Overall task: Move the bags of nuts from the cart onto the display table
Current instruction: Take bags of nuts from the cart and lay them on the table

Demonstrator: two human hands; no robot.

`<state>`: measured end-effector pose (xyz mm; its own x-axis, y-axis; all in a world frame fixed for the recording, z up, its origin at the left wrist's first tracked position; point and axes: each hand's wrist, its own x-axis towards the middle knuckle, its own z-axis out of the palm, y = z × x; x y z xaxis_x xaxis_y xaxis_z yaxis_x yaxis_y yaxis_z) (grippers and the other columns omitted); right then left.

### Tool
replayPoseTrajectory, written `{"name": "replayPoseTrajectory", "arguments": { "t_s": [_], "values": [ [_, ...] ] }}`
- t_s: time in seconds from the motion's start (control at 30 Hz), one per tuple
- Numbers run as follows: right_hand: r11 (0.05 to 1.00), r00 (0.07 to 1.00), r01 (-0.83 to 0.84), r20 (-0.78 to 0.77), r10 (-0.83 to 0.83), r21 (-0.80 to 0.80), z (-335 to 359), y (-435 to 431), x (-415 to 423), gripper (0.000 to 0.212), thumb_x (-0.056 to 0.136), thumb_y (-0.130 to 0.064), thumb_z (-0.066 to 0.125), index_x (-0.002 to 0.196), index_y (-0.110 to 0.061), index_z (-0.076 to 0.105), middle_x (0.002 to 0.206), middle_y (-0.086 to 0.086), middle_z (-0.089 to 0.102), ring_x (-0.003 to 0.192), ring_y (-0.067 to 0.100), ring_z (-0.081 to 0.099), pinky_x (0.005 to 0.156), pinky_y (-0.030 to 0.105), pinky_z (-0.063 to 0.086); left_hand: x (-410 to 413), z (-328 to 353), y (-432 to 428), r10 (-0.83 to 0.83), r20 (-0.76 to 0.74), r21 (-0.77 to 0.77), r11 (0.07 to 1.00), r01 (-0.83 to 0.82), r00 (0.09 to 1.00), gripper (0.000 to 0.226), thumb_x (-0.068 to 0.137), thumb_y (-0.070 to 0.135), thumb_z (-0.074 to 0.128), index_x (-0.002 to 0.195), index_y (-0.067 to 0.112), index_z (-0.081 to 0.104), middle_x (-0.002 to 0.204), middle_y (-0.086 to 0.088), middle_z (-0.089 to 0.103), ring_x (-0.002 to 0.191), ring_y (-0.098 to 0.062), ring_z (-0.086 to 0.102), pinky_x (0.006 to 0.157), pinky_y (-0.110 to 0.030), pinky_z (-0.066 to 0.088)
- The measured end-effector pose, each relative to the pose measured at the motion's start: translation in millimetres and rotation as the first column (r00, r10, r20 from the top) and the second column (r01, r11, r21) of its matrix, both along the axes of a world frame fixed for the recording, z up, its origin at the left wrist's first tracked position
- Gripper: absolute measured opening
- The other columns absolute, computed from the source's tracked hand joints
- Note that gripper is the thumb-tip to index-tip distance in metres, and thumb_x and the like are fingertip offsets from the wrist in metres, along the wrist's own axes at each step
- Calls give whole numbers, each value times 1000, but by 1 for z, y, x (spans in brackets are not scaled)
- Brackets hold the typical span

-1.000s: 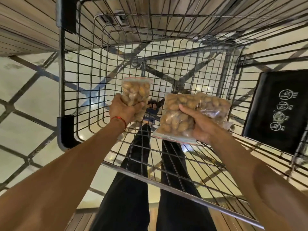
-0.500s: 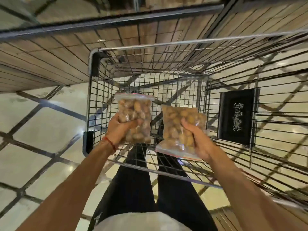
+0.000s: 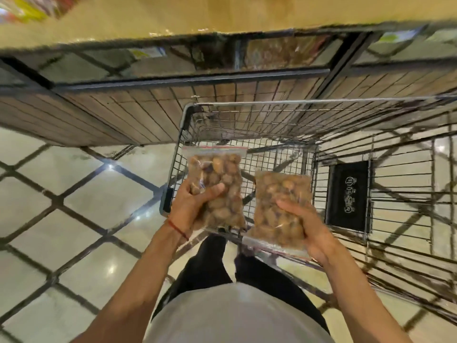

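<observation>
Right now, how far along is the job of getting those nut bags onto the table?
Done: no bags show in the cart. In hand: the left hand grips one bag, the right hand the other bag, both clear of the cart. Left: laying both on the display table ahead.

Both bare arms are stretched out in front, forearms angling in so the hands end up side by side. The left hand (image 3: 190,206) is curled round the lower part of one nut bag (image 3: 217,174), thumb across the front, other fingers hidden behind, red thread (image 3: 178,229) on the wrist just below. The right hand (image 3: 315,233) grips the second nut bag (image 3: 277,194) from its outer edge, thumb over the front, sitting a touch lower than the left.
</observation>
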<state>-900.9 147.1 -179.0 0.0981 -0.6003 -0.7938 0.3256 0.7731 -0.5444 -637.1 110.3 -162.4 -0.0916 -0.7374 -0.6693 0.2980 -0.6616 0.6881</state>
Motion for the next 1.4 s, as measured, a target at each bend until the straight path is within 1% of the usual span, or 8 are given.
{"name": "replayPoseTrajectory", "arguments": {
  "t_s": [0.1,0.23,0.43,0.63,0.77,0.93,1.07,1.4],
  "values": [
    [996,998,-30,58,35,-81,12,-1,-5,24,81,-20,85,105,-18,82,113,18,79,98,34,78,93,54,62,0,18,27,82,-83,26,996,-80,993,49,85,2,71,132,0,58,112,-20,74,90,-30,77,66,-39,63],
    [977,985,-123,95,140,-172,26,3,-1,40,79,-30,91,114,-16,79,125,24,74,114,46,70,104,66,52,7,28,65,145,-86,-2,989,-146,986,34,95,-2,63,129,1,60,120,-27,70,101,-37,74,80,-53,64],
    [917,929,-340,75,362,-210,49,11,41,24,84,-18,80,106,-7,77,100,16,81,80,26,78,68,35,64,45,39,130,288,-85,-24,956,-291,954,71,78,24,80,139,0,53,129,-32,65,106,-43,71,87,-52,60],
    [786,803,-575,27,595,-227,57,4,114,95,53,-47,103,128,-1,66,124,26,74,104,44,75,93,53,63,104,45,179,455,-115,-48,885,-462,883,101,50,42,100,132,3,56,112,-22,70,95,-34,72,78,-45,60],
    [797,790,-564,140,597,-214,59,3,182,69,73,-22,93,133,-7,63,134,28,69,121,52,67,103,73,51,160,34,207,558,-166,-64,817,-574,813,79,64,42,96,122,1,61,110,-29,61,95,-42,63,87,-54,55],
    [761,770,-610,62,635,-221,70,11,284,33,82,-16,83,114,-12,77,114,21,79,92,35,80,75,45,68,251,31,222,595,-90,-78,796,-601,799,70,67,41,93,118,2,64,104,-25,67,90,-38,69,86,-52,57],
    [710,741,-650,-21,671,-272,79,23,364,59,49,-43,104,101,-25,82,110,15,81,94,34,80,84,44,67,331,39,226,582,-39,-101,807,-582,812,71,58,38,95,113,4,67,96,-15,75,83,-28,74,70,-38,61],
    [742,781,-608,-49,622,-283,87,2,515,51,78,-16,89,124,-8,68,111,16,81,94,31,80,75,37,66,491,45,202,603,-10,-108,793,-600,798,91,66,41,96,132,-8,57,113,-29,65,100,-41,65,98,-62,50]
  ]
}}
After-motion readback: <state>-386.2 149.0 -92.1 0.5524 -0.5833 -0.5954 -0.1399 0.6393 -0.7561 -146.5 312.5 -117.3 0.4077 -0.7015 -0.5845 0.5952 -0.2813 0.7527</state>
